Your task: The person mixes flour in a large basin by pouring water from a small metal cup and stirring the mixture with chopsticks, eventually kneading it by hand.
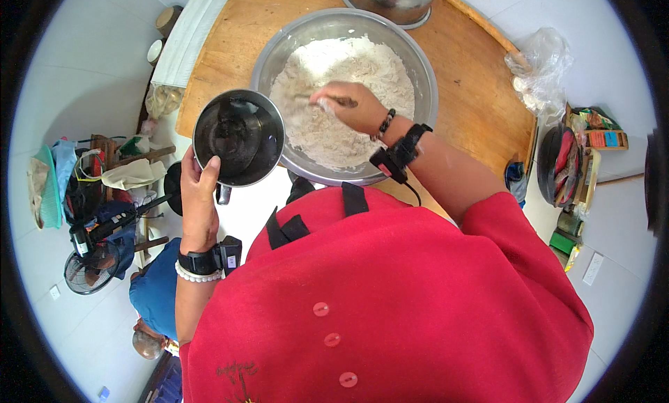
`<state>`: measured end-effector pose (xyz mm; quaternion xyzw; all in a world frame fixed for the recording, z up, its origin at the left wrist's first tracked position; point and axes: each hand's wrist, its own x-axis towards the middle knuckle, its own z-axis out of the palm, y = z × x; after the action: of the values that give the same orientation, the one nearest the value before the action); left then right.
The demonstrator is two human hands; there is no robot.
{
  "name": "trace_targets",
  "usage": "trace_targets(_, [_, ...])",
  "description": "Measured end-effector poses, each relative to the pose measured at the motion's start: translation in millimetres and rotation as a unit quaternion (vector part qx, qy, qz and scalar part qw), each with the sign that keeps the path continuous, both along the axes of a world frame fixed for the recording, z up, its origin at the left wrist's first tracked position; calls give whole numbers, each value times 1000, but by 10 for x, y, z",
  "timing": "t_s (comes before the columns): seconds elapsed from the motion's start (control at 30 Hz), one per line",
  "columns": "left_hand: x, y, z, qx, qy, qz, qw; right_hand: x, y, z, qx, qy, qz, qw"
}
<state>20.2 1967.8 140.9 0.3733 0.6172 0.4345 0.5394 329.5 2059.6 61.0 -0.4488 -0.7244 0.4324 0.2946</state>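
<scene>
A large stainless steel basin (426, 84) stands on the wooden table, holding a heap of pale flour (345, 58), partly clumped. My right hand (355, 108) is over the flour, closed around a slim stirring utensil (346, 102). Motion blurs its far end, so I cannot tell its exact kind. At the basin's left side, my left hand (201, 181) grips a dark, round pot (238, 136) by its near rim, the thumb lying over the edge. The pot is tilted and its inside looks wet and shiny. A short handle (223, 195) points toward me.
An upturned metal bowl (389, 3) sits behind the basin on the wooden table (470, 84). Along the right edge lie a wooden stick (481, 24) and a clear plastic bag (543, 74). At lower left are a standing fan (93, 267) and another person (157, 293) in blue.
</scene>
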Motion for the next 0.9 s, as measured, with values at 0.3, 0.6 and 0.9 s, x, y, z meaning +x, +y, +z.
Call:
trace_targets(0.3, [110, -47, 38, 9, 17, 4, 1000, 590, -517, 603, -131, 5, 102, 986])
trace_targets(0.6, [98, -86, 28, 8, 8, -10, 1000, 541, -59, 257, -27, -60, 22, 998])
trace_targets(0.9, [149, -68, 33, -9, 8, -31, 999, -22, -136, -106, 31, 12, -4, 999])
